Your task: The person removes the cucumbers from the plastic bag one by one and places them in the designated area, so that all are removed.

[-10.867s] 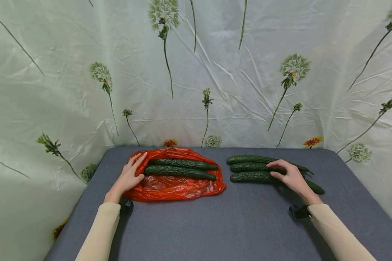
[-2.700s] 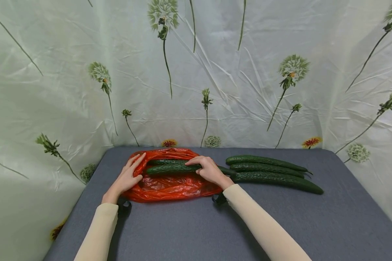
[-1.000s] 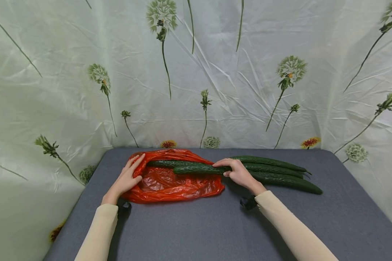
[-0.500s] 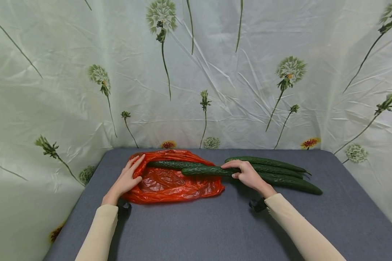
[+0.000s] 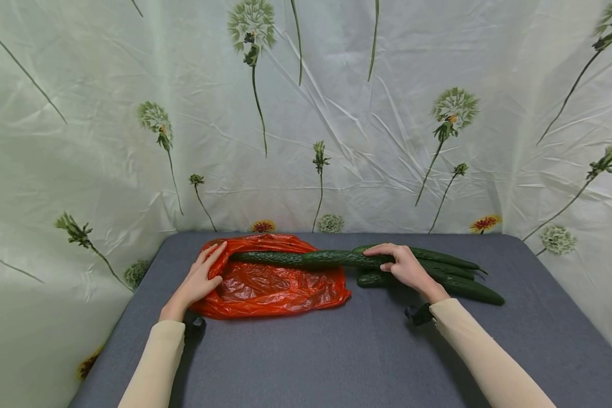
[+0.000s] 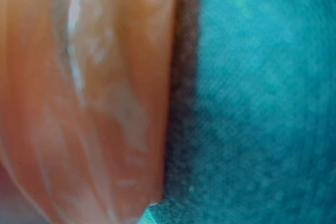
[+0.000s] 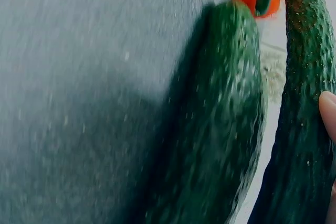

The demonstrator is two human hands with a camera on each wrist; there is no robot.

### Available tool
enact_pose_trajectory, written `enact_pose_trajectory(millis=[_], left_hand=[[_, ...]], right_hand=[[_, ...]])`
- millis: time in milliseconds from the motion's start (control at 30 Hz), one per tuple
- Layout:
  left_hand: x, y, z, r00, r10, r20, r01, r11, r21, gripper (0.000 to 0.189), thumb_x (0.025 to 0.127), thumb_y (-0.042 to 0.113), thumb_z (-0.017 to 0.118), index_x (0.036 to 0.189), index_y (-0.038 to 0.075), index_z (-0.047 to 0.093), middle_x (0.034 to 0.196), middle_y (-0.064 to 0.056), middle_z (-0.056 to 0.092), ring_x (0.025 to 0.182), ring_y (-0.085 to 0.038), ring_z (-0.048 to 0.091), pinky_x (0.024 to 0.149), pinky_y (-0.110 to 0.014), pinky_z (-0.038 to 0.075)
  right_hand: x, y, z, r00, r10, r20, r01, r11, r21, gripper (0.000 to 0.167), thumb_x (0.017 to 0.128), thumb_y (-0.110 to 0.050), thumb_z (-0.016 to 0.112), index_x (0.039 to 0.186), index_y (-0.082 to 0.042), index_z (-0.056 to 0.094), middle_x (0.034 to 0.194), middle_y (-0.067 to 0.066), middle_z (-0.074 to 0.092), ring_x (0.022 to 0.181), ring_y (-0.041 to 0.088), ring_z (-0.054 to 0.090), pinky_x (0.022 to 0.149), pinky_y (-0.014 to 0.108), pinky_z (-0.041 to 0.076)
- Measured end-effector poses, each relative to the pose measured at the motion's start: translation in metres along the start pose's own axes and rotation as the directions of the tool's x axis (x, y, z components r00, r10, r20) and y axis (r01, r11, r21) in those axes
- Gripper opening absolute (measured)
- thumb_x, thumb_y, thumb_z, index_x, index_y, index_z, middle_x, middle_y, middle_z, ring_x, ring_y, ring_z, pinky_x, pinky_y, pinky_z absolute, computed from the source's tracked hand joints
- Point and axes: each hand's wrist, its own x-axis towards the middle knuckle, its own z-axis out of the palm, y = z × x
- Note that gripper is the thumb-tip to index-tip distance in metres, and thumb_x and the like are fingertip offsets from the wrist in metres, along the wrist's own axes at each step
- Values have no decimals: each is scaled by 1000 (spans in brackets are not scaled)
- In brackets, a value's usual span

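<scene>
My right hand [image 5: 408,269] pinches a long dark green cucumber [image 5: 331,258] near its right part, thumb below and fingers over it. Its left end overlaps the mouth of a red plastic bag [image 5: 270,303]. Another cucumber [image 5: 265,258] lies inside the bag. At the bag's left end rests my left hand [image 5: 198,280], fingers stretched along the edge and thumb apart. In the right wrist view the held cucumber [image 7: 307,103] rises beside a cucumber [image 7: 226,108] lying on the table. The left wrist view has blurred bag film [image 6: 115,119].
Under and behind the right hand, several cucumbers lie side by side, including a back one [image 5: 451,258] and a front one [image 5: 474,290]. The grey table [image 5: 306,357] reaches a floral curtain [image 5: 296,113] at the back and sides.
My right hand has drawn the cucumber rightward out of the bag and lifted it a little, above the other cucumbers. The left hand stays at the bag's left end.
</scene>
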Motion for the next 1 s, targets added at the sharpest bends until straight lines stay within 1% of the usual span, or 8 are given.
enact_pose_trajectory(millis=[133,367,600,800,1000], left_hand=[[0,-1,0,1000,2,-1,-2,1000,1,80,83,6,56,154,14,21,152,-24,13,127,-58,21,93,-74,22],[0,0,1,1000,4,-1,-4,1000,-6,80,83,6,57,154,15,21,152,-24,13,127,-58,20,93,-74,22],[-1,1,0,1000,-3,-4,3,1000,9,80,83,6,56,154,14,20,153,-24,12,128,-57,19,94,-74,22],[-1,1,0,1000,-6,-5,6,1000,10,80,83,5,56,154,14,20,153,-24,12,127,-58,20,94,-73,22],[-1,3,0,1000,-11,0,11,1000,13,81,83,6,57,154,15,20,152,-24,13,127,-58,20,94,-74,22]], right_hand=[[-2,5,-7,1000,12,-7,-12,1000,-7,45,79,20,58,118,-1,67,121,16,62,119,38,50,91,56,42],[-4,12,-18,999,35,-9,-35,999,-18,44,79,21,58,119,3,64,122,21,60,120,42,47,90,58,41],[-6,19,-27,997,73,-26,-74,997,-28,46,80,20,58,119,-2,66,122,18,61,122,40,47,91,58,40],[-6,23,-35,996,84,-41,-87,993,-79,45,80,20,58,118,-2,67,122,19,61,121,41,47,89,57,41],[-6,27,-44,992,116,-52,-121,988,-97,45,79,21,57,118,-1,66,123,22,59,121,43,46,90,60,39]])
